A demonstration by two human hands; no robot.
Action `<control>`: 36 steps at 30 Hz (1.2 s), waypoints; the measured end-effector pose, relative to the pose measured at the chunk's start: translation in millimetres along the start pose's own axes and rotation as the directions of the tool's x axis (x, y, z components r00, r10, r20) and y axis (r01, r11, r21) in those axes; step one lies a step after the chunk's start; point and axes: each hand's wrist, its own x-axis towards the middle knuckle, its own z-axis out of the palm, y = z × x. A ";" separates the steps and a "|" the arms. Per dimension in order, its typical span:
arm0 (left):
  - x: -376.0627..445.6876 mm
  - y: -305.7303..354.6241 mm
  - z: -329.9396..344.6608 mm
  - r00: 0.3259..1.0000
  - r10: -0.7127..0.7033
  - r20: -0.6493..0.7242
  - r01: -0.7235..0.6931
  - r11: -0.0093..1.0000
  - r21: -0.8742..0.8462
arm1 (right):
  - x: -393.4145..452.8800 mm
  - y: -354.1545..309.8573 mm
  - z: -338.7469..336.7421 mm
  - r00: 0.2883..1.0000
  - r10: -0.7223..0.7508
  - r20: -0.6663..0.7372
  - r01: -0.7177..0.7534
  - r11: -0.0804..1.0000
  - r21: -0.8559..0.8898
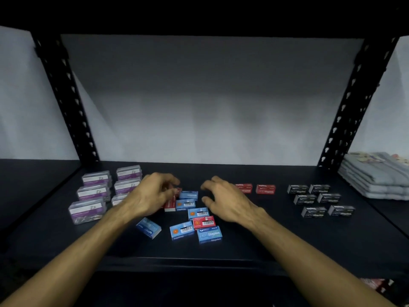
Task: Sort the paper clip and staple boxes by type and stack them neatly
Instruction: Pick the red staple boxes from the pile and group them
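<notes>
**Three groups sorted, one jumble left in the middle**

Nearest the front lip of the dark metal shelf [243, 251] sits the leftover mix: small blue cardboard staple boxes [209, 234] with a red cardboard staple box [204, 222] wedged among them, lying at all angles just below both hands. My guess is they're unsorted because colours are being pulled out one at a time.

Left hand [152, 196] has its fingers curled down over another red box [170, 204] at the far side of the jumble; can't tell if it's actually pinched yet, the fingers hide it. Right hand [223, 201] hovers spread and empty, nothing in it.

Past the right hand's fingertips, two red boxes [254, 188] form a started row, likely where the reds go. Further right are the black staple boxes [319, 200], and left of the left hand the clear plastic paper clip boxes with purple labels [99, 191], both laid out flat in pairs. Plenty of bare shelf behind everything, up to the wall.
</notes>
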 end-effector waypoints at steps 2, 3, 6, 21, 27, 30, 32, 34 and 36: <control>-7.8 -6.1 1.5 0.999 -0.037 -0.027 0.038 0.999 0.034 | 6.6 -11.4 10.5 0.999 -0.038 0.012 0.037 0.999 0.023; -11.0 -8.2 2.4 0.998 -0.054 -0.038 0.056 0.997 0.049 | 10.4 -16.6 16.0 0.998 -0.056 0.013 0.056 0.998 0.027; -17.7 -12.7 6.6 0.994 -0.083 -0.070 0.088 0.994 0.067 | 21.9 -30.6 30.3 0.994 -0.108 0.004 0.108 0.994 0.031; -14.8 -28.3 30.9 0.975 -0.189 -0.116 0.209 0.960 0.187 | 49.3 -56.1 56.8 1.000 -0.018 -0.010 0.018 0.999 -0.038; -8.9 -30.4 34.9 0.971 -0.226 -0.072 0.237 0.945 0.224 | 47.4 -48.7 50.6 0.999 -0.012 0.048 0.014 0.999 -0.043; -9.3 -31.2 34.3 0.977 -0.201 -0.070 0.211 0.957 0.197 | 41.4 -39.0 44.2 0.995 -0.013 0.097 0.017 0.999 -0.042; -9.7 -31.2 33.3 0.982 -0.182 -0.057 0.190 0.964 0.185 | 37.4 -32.5 40.0 0.994 0.000 0.110 0.004 0.999 -0.036; -10.1 -29.7 32.0 0.984 -0.172 -0.037 0.175 0.966 0.188 | 35.1 -27.5 36.2 0.994 0.021 0.108 -0.016 0.999 -0.040; -10.5 -27.9 31.2 0.986 -0.163 -0.023 0.164 0.968 0.189 | 34.2 -24.3 32.8 0.993 0.045 0.108 -0.040 0.998 -0.051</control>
